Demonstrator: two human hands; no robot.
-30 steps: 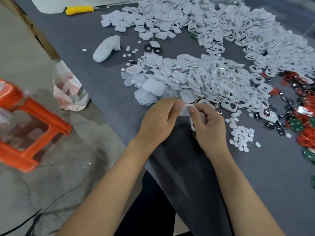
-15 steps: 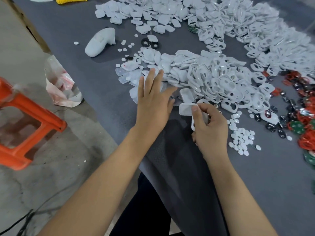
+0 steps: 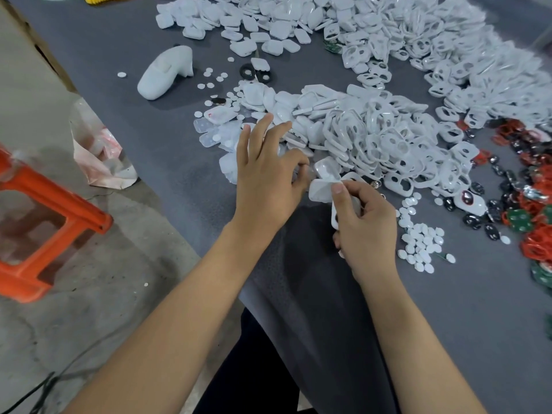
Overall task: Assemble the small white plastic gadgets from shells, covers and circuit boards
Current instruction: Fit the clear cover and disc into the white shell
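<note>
My right hand (image 3: 369,234) pinches a flat white cover (image 3: 319,189) under its thumb and keeps a white shell frame (image 3: 334,218) curled in its fingers, just above the table's near edge. My left hand (image 3: 265,177) is right beside it, three fingers stretched toward the pile. Its thumb and bent forefinger pinch what looks like a small clear piece (image 3: 311,173) next to the cover. Behind the hands lies a heap of white shells with holes (image 3: 388,144). Red and green circuit boards (image 3: 534,231) lie at the right.
A dark grey cloth (image 3: 448,324) covers the table. White round discs (image 3: 421,243) and black buttons (image 3: 493,213) lie right of my right hand. A white gun-shaped tool (image 3: 164,76) lies far left. More covers (image 3: 268,22) are at the back. An orange stool (image 3: 44,219) and a plastic bag (image 3: 101,156) stand on the floor.
My left hand left the cover, reached flat onto the pile, then drew back with thumb and forefinger pinched beside the cover. My right hand stayed in place holding its parts.
</note>
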